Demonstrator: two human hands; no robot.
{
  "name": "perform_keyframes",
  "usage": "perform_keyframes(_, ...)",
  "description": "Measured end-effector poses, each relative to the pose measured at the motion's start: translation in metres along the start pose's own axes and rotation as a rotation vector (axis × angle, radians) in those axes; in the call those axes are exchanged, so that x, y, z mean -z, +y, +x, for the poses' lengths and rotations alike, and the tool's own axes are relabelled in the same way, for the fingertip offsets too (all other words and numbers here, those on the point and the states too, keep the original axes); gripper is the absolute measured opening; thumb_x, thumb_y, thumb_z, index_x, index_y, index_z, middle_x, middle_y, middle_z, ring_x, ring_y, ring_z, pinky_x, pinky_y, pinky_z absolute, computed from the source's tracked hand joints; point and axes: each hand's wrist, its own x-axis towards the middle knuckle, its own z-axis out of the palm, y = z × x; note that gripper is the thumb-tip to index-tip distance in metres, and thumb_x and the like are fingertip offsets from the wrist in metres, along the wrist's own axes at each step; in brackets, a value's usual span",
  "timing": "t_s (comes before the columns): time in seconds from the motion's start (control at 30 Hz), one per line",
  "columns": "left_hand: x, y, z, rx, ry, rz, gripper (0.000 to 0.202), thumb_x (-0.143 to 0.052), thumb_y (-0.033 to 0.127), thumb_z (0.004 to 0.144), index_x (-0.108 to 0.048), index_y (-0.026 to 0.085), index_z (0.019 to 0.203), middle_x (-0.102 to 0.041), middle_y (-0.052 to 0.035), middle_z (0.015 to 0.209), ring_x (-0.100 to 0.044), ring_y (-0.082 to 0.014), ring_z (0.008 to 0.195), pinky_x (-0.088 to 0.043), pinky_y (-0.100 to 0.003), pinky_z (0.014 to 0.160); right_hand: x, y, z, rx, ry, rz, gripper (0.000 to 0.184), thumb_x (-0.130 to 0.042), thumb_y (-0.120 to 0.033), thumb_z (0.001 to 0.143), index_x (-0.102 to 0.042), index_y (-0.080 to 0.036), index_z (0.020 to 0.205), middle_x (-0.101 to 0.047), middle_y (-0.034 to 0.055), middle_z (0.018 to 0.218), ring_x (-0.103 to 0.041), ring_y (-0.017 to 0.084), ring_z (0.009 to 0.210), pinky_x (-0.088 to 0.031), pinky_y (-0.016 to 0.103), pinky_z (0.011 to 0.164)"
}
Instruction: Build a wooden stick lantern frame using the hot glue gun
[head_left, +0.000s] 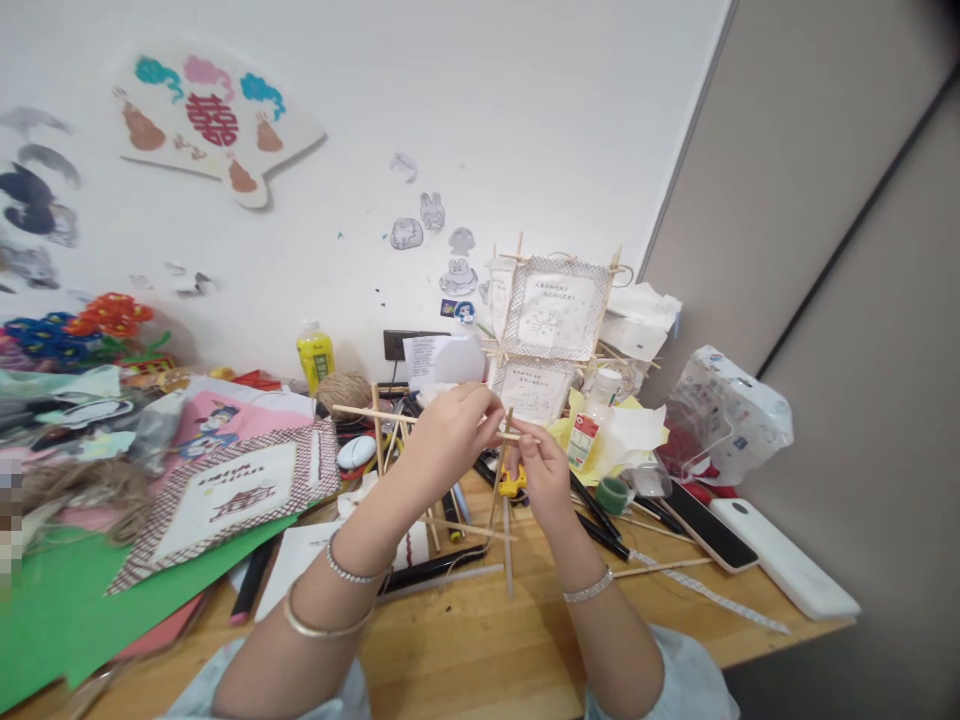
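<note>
I hold a frame of thin wooden sticks (390, 415) above the wooden table (487, 650). My left hand (450, 435) is closed, its fingertips pinching the frame at a joint where an upright stick crosses a horizontal one. My right hand (544, 470) is closed in a pinch on the same joint from the right. Whether thread or glue is in the fingers is hidden. Both wrists wear bracelets. More sticks of the frame hang down toward the table below my hands.
A finished stick-and-paper lantern (551, 330) stands behind my hands by the wall. Green paper (67, 600), patterned paper panels (225, 495), a ball of twine (343, 392), a yellow bottle (315, 355), pens, a phone (709, 525), a white box (787, 570) and a plastic bag (724, 410) crowd the table.
</note>
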Motion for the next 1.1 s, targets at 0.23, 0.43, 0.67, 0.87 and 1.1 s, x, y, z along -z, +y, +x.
perform_keyframes(0.23, 0.01, 0.008, 0.001, 0.253, 0.095, -0.315, 0.022, -0.038, 0.025, 0.089, -0.05, 0.016, 0.073, -0.053, -0.0012, 0.066, -0.049, -0.0142, 0.063, -0.038, -0.028, 0.061, -0.001, -0.001, 0.0, -0.03, 0.002, 0.0, 0.036, -0.047, -0.045, 0.086, -0.063, -0.018, 0.103, -0.052, -0.003, 0.055, -0.043, 0.01, 0.045, -0.038, 0.025, 0.048)
perform_keyframes(0.43, 0.03, 0.016, 0.002, 0.4, 0.111, -1.006, 0.022, -0.04, 0.032, 0.089, -0.039, 0.019, 0.071, -0.046, 0.0057, 0.05, -0.038, -0.0075, 0.042, -0.031, -0.02, 0.044, 0.0, 0.001, 0.001, -0.019, 0.0, -0.002, 0.036, -0.047, -0.046, 0.086, -0.062, -0.017, 0.103, -0.055, -0.0023, 0.055, -0.043, 0.01, 0.044, -0.038, 0.024, 0.047)
perform_keyframes(0.67, 0.058, 0.013, -0.004, 0.348, 0.269, -0.989, 0.023, -0.049, 0.028, 0.086, -0.043, 0.019, 0.066, -0.035, 0.0059, 0.05, -0.037, -0.0077, 0.046, -0.031, -0.021, 0.045, -0.001, -0.002, 0.0, -0.012, -0.008, 0.016, 0.033, -0.047, -0.042, 0.087, -0.062, -0.017, 0.103, -0.067, 0.003, 0.07, -0.043, 0.008, 0.045, -0.039, 0.023, 0.046)
perform_keyframes(0.87, 0.083, 0.019, -0.013, 0.166, 0.292, -1.164, 0.017, -0.049, 0.028, 0.087, -0.054, 0.02, 0.072, -0.034, 0.0053, 0.051, -0.044, -0.0104, 0.053, -0.049, -0.033, 0.066, -0.003, -0.002, 0.002, -0.015, 0.0, 0.067, 0.033, -0.049, -0.042, 0.086, -0.061, -0.017, 0.102, -0.07, 0.0039, 0.072, -0.043, 0.008, 0.042, -0.037, 0.023, 0.043)
perform_keyframes(1.1, 0.096, 0.017, -0.016, 0.202, 0.363, -1.199, 0.016, -0.054, 0.026, 0.084, -0.057, 0.018, 0.07, -0.028, 0.0045, 0.05, -0.034, -0.0082, 0.047, -0.025, -0.019, 0.038, -0.003, -0.002, 0.003, -0.012, 0.02, 0.067, 0.035, -0.05, -0.045, 0.083, -0.06, -0.016, 0.099, -0.071, 0.0051, 0.072, -0.043, 0.007, 0.04, -0.039, 0.024, 0.041)
